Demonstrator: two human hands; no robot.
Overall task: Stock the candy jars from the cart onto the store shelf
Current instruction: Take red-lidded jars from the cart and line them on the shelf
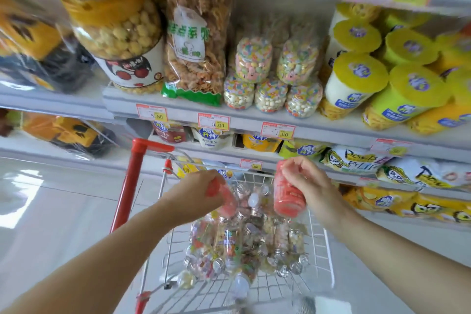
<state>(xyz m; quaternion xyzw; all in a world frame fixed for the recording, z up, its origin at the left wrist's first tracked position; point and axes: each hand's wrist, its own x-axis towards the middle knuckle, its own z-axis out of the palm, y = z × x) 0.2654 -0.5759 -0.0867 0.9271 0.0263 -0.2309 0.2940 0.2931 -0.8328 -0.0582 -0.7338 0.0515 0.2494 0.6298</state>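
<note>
So right now both hands are loaded — the left hand [201, 191] is wrapped around a pink candy jar [224, 199] and the right hand [303, 181] is clamped on a second pink jar [288, 194], fingers curled over its upper end. Both jars sit just above the wire cart [318, 245], which has a heap of clear jars [244, 242] with silver caps below the hands. The frame is blurry, so I can't tell exactly how the left fingers sit on their jar.

My take on doing this step well: the lift out looks basically done, so the job now is the carry up to the shelf [254, 116], well above and ahead of both hands. The pastel candy jars [270, 76] already there are stacked two rows high, straight up from the right hand, and that stack looks tippy. I'd place one jar at a time, not both together — set the right one down first and keep the left one parked low over the cart.

The right jar hangs tilted from its top, so I'd turn it upright and shift the grip to its side before it reaches the shelf edge. Watch the snack bag [196, 41] up and to the left of the stack, and the yellow-lidded tubs [362, 76] up and to the right — the gap between them is snug, so slide in from the front rather than dropping from above.
</note>
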